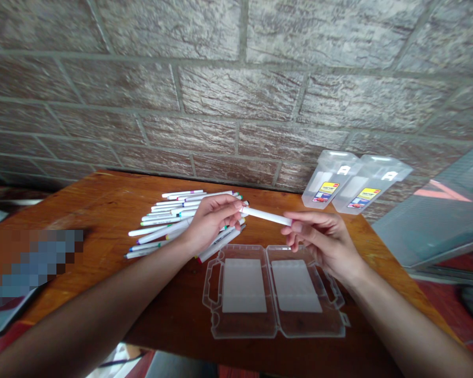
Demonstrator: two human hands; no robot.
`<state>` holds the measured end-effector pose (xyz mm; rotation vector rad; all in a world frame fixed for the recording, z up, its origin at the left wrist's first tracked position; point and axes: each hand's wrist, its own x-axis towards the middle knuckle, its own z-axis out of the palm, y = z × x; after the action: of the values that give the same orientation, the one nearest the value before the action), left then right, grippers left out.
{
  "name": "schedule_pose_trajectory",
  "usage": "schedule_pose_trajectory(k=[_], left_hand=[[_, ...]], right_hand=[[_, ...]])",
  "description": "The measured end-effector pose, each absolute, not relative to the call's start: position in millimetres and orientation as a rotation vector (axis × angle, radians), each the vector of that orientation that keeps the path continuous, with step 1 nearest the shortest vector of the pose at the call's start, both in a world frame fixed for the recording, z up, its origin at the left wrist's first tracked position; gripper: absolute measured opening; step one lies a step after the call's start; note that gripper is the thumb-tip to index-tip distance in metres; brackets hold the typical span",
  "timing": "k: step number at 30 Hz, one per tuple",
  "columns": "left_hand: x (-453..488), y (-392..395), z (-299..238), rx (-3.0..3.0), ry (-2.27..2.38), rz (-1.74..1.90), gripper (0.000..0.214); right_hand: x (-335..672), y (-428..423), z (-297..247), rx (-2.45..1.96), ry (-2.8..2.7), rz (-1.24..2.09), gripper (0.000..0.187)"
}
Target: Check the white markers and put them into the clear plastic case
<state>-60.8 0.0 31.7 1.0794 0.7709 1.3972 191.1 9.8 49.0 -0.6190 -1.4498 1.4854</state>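
Between my two hands a white marker (267, 216) is held up, lying nearly level above the table. My left hand (213, 218) pinches its left end, and the fingers of my right hand (325, 236) close on its right end. Behind and below my left hand, a loose pile of white markers (161, 220) with coloured caps lies on the wood. A clear plastic case (276, 294) lies opened flat below my right hand, a white card (244, 286) in each half. My right wrist covers part of its right handle side.
Two clear plastic cases (323, 178) with yellow and blue labels stand upright at the table's back right, by the brick wall (236, 94). The wooden table (94, 231) ends at the wall. A blurred, pixelated patch covers something at the left edge.
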Motion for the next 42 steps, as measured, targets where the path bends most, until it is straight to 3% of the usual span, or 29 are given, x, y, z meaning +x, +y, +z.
schedule_pose_trajectory(k=[10,42], left_hand=[[-60.5,-0.3,27.6,1.227,0.830,1.347,0.025],[-64.5,-7.4,36.2,1.064,0.478,1.147,0.033]], right_hand=[[187.2,14.6,45.1,-0.752,-1.469,1.300,0.022],[191.9,27.2,43.9,-0.831,-1.158,1.581,0.028]])
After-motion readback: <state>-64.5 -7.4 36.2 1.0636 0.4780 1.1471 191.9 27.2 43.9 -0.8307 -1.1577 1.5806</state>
